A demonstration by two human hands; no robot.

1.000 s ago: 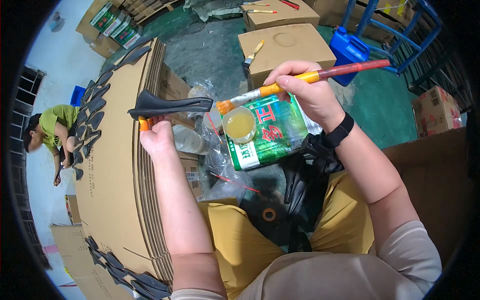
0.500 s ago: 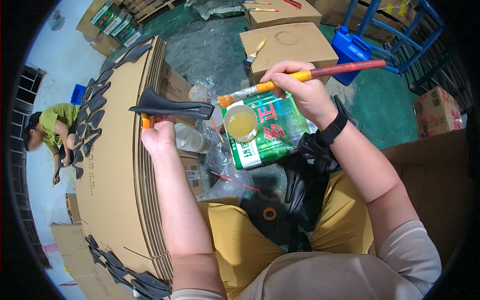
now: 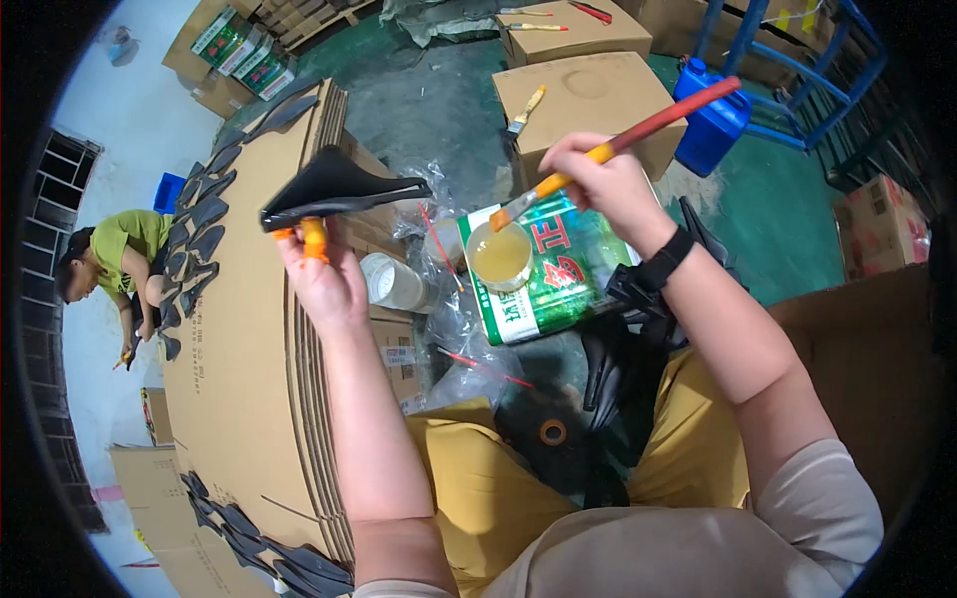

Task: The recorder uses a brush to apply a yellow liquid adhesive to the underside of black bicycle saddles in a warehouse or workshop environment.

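My left hand [image 3: 331, 284], with orange wraps on some fingers, holds a black bicycle saddle [image 3: 334, 189] from below. Its narrow end points right. In my right hand [image 3: 613, 189] is a paintbrush [image 3: 648, 125] with a red and yellow handle. The brush slants down to the left, its bristles at the upper rim of a round cup [image 3: 500, 257] of yellowish liquid. That cup stands on a green and white tin [image 3: 568, 289]. Whether the bristles touch the liquid is hard to tell.
On my left, stacked cardboard [image 3: 244, 329] carries several black saddles [image 3: 204, 239]. A person [image 3: 120, 259] in a green shirt crouches beyond it. A whitish tub [image 3: 394, 282] stands beside the tin. Ahead are a cardboard box [image 3: 588, 95] and a blue jerrycan [image 3: 710, 120]; tape [image 3: 552, 432] lies below.
The brush has tipped more steeply, its bristles moving right to the cup's rim. The saddle has tilted in my left hand, showing more of its dark broad face.
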